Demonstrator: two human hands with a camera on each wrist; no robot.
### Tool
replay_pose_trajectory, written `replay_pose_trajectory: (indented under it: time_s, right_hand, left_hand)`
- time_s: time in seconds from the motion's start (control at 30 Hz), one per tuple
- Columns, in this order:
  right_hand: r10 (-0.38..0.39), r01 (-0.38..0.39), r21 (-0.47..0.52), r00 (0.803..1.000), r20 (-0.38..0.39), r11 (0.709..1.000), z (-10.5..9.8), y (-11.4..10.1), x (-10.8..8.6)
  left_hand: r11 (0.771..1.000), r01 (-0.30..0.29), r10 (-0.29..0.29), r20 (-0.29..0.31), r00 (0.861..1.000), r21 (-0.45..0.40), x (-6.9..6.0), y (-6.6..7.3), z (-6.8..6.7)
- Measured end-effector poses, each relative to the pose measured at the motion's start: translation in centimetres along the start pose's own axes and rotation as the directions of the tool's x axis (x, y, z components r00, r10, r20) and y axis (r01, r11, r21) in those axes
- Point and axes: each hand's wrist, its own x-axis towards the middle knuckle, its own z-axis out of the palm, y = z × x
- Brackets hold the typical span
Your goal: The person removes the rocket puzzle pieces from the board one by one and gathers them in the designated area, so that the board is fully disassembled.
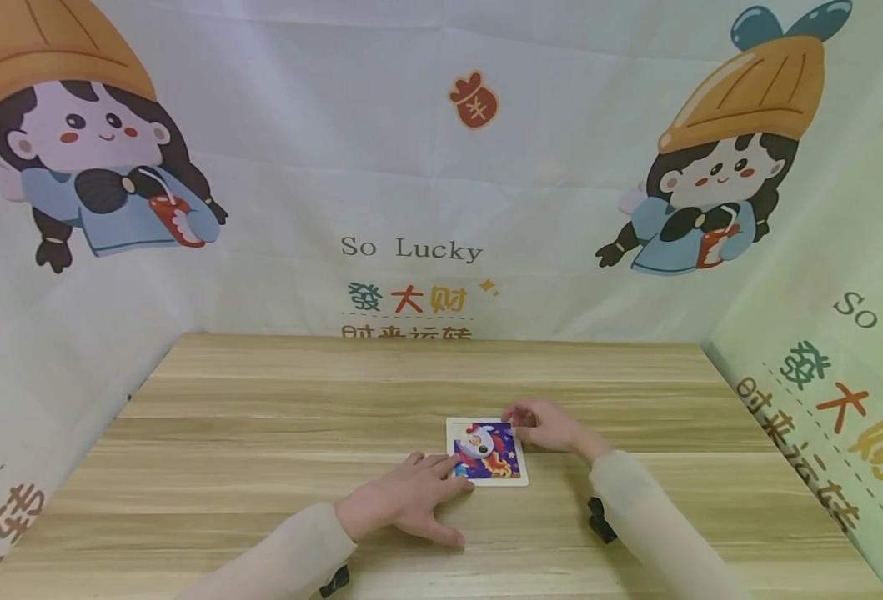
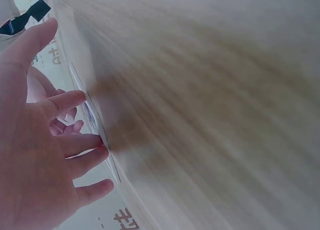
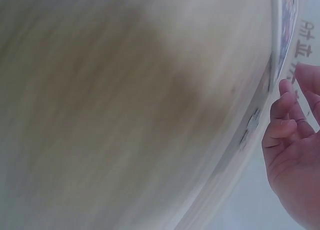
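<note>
A square card (image 1: 487, 451) with a white border and a purple, white and orange picture lies flat on the wooden table. The left hand (image 1: 413, 498) is spread, palm down, several fingertips resting on the card's lower left side and the thumb out to the right. The left wrist view shows this hand (image 2: 45, 150) with its fingertips at the thin card edge (image 2: 107, 145). At the card's upper right corner is the right hand (image 1: 549, 425), fingers bent. In the right wrist view, this hand's (image 3: 295, 135) thumb and fingertips are close together; whether they pinch anything cannot be told.
The wooden table (image 1: 298, 400) extends around the card on all sides. Behind it and at both sides hangs a pale printed cloth (image 1: 381, 167) with cartoon figures and lettering. Both sleeves reach in from the front, with a black strap at each wrist.
</note>
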Motion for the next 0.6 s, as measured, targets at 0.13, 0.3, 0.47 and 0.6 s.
replay_pose_trajectory:
  time_s: [0.13, 0.3, 0.47, 0.6]
  right_hand:
    - [0.004, -0.004, -0.008, 1.000, 0.009, 1.000, 0.4, -0.7, 0.5]
    - [-0.018, 0.019, -0.030, 1.000, 0.022, 0.999, 0.7, -1.7, 1.1]
    - [-0.063, 0.067, -0.089, 0.997, 0.044, 0.994, 1.1, -2.3, 1.7]
    - [-0.052, 0.060, -0.124, 0.996, 0.066, 0.990, 1.3, -2.6, 2.0]
  left_hand:
    - [1.000, -0.002, 0.002, -0.002, 1.000, 0.001, 0.0, 0.0, 0.0]
    - [1.000, -0.005, 0.005, -0.004, 1.000, 0.006, 0.0, 0.0, 0.0]
    - [1.000, -0.003, 0.003, -0.004, 1.000, 0.013, 0.0, 0.0, 0.0]
    - [1.000, -0.002, 0.002, -0.002, 1.000, 0.014, 0.1, 0.0, 0.0]
